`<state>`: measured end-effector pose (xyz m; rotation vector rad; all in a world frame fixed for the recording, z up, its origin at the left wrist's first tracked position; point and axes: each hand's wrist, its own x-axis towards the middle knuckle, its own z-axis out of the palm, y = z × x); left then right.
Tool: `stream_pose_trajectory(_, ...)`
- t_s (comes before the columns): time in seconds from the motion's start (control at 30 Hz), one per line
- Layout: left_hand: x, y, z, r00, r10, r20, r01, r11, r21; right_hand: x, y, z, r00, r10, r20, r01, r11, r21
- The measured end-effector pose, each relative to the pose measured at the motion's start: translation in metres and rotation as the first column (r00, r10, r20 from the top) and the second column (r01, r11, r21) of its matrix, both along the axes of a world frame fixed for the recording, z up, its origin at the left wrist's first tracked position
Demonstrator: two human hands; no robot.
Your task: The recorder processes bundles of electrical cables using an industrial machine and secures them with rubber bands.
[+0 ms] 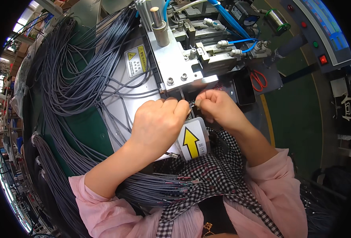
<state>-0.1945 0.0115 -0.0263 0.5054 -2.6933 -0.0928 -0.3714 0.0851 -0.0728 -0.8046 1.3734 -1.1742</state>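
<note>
My left hand (159,123) is closed in a fist-like grip at the front of a metal machine (175,65). Beside it, on the right, my right hand (219,109) pinches with thumb and forefinger. The fingertips of both meet close together just below the machine's front plate. Whatever they grip is small and mostly hidden by the fingers. Right under the hands sits a white rounded cover with a yellow arrow (190,142). A grey cable (137,94) runs from the left toward the machine's edge, near my left hand.
Long grey cables (80,91) lie heaped on the green table at left. Another cable bundle (151,188), its ends stripped to coloured wires, rests across my lap. Right of the machine are a black bin (244,87), red-handled tool (258,79), solder spool (277,22) and control panel (322,35).
</note>
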Motion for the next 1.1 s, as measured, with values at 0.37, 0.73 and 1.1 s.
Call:
stream_pose_trajectory(0.37,0.053,-0.031,-0.004,0.984,-0.130,0.125,0.146,0.981,-0.130,0.001,0.006,0.006,0.998,-0.014,0.065,0.009,0.996,0.083)
stream_pose_trajectory(0.73,0.033,0.028,0.042,0.940,0.113,-0.321,0.093,0.823,0.561,0.025,0.046,0.035,0.826,-0.202,-0.527,-0.268,0.681,-0.681)
stream_pose_trajectory(1.1,0.033,0.054,0.053,0.957,-0.148,-0.251,0.152,0.988,-0.003,0.029,0.064,0.046,0.758,-0.284,-0.587,-0.319,0.623,-0.714)
